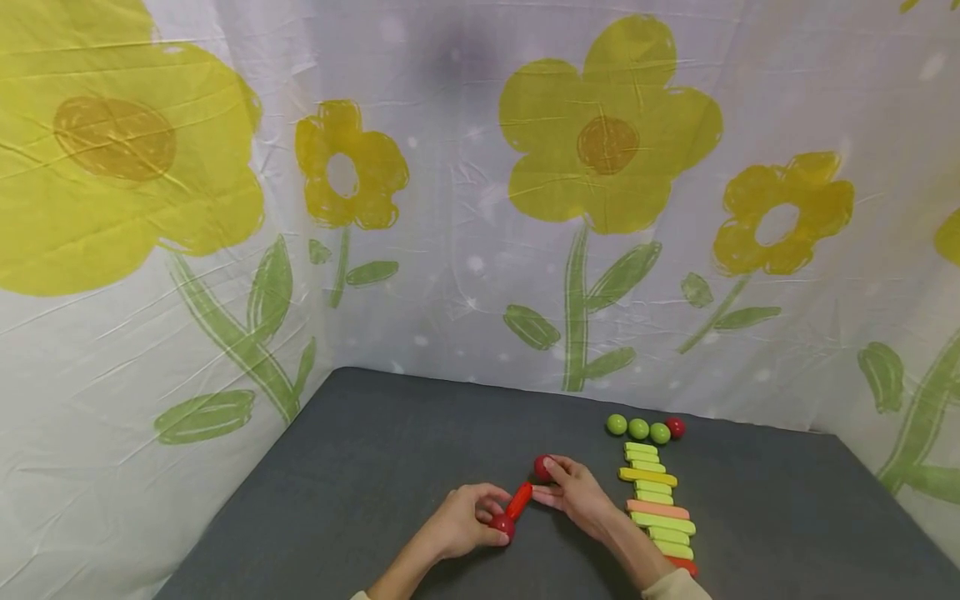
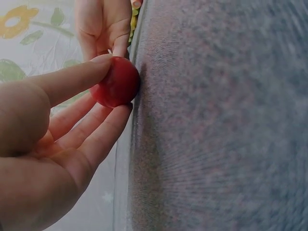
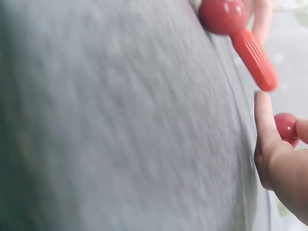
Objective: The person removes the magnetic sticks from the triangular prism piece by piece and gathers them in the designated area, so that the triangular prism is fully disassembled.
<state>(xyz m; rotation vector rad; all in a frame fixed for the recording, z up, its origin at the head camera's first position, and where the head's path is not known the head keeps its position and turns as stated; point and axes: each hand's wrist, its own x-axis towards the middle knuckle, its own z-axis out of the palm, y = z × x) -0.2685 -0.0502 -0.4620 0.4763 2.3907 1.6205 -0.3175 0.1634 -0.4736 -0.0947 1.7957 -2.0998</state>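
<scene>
My left hand (image 1: 459,523) pinches a glossy red ball (image 1: 502,528) between thumb and fingers, low over the dark table. From that ball a ridged red rod (image 1: 520,501) sticks out, its near end meeting the ball in the right wrist view. A second red ball (image 1: 542,467) is pinched by my right hand (image 1: 583,493), and a fingertip of this hand is at or close to the rod's free end; whether they touch, I cannot tell. In the left wrist view the held red ball (image 2: 118,83) hides the rod.
Right of my hands, a column of rods lies on the dark table (image 1: 360,450): several yellow-green rods (image 1: 667,535), a yellow rod (image 1: 648,477), a salmon rod (image 1: 657,509) and a red-orange rod (image 1: 681,566). Behind them sit three green balls (image 1: 638,429) and a red ball (image 1: 676,427). Flower-printed cloth (image 1: 450,317) surrounds the table.
</scene>
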